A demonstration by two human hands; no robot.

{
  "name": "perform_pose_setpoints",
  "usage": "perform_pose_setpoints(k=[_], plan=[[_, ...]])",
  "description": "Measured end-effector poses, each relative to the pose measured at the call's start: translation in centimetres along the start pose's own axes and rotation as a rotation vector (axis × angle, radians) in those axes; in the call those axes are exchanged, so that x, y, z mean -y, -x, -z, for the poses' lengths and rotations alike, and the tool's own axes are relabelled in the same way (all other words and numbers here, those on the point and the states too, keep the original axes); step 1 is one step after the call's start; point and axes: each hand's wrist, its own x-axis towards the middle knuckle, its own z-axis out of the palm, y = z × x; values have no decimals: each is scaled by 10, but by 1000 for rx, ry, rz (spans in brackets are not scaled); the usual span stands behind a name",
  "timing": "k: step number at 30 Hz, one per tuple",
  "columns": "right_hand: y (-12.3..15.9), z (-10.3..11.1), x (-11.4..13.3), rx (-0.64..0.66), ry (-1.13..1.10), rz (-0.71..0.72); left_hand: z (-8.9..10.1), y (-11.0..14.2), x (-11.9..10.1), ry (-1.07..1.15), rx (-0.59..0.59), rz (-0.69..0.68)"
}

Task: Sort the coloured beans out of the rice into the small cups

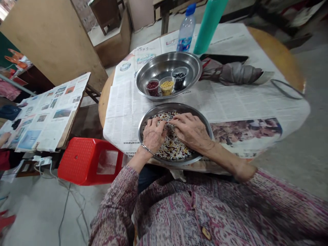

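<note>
A steel plate near the table's front edge holds a spread of mixed beans in white, red, dark and yellow. My left hand, with a metal bangle on its wrist, rests on the beans with its fingers curled and the tips pinched together. My right hand lies over the beans beside it, fingers bent and pointing left, tips close to those of the left hand. What either hand pinches is too small to make out. Behind, a larger steel bowl holds three small cups: red beans, yellow beans and black beans.
Newspaper covers the round wooden table. A water bottle and a green flask stand at the back, a folded grey umbrella lies to the right. A red plastic stool and a paper-covered side table stand at the left.
</note>
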Motion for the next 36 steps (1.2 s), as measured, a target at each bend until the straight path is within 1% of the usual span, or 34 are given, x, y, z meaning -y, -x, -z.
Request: perform_pose_setpoints(k=[4,6,11,16,19,23,26,30,33,36], plan=[[2,-7,0,93,-29,31,-3,2,0,-12,120,13],[3,-8,-1,114,-67,55,-6,3,1,4,138,7],[3,-3,0,55,-58,46,-10,4,2,9,96,7],[1,-4,3,15,-9,-29,-6,6,1,40,-23,9],[1,-8,1,34,7,-64,1,13,1,51,-18,17],[-3,-10,1,55,17,-51,8,26,-1,23,56,83],[-10,-8,2,83,-6,-10,5,32,0,14,87,132],[-30,-7,1,143,-14,10,-2,33,1,41,51,142],[-48,-12,-1,180,3,60,-4,33,1,61,33,153],[-60,-19,-3,258,30,119,-3,34,1,61,36,155]])
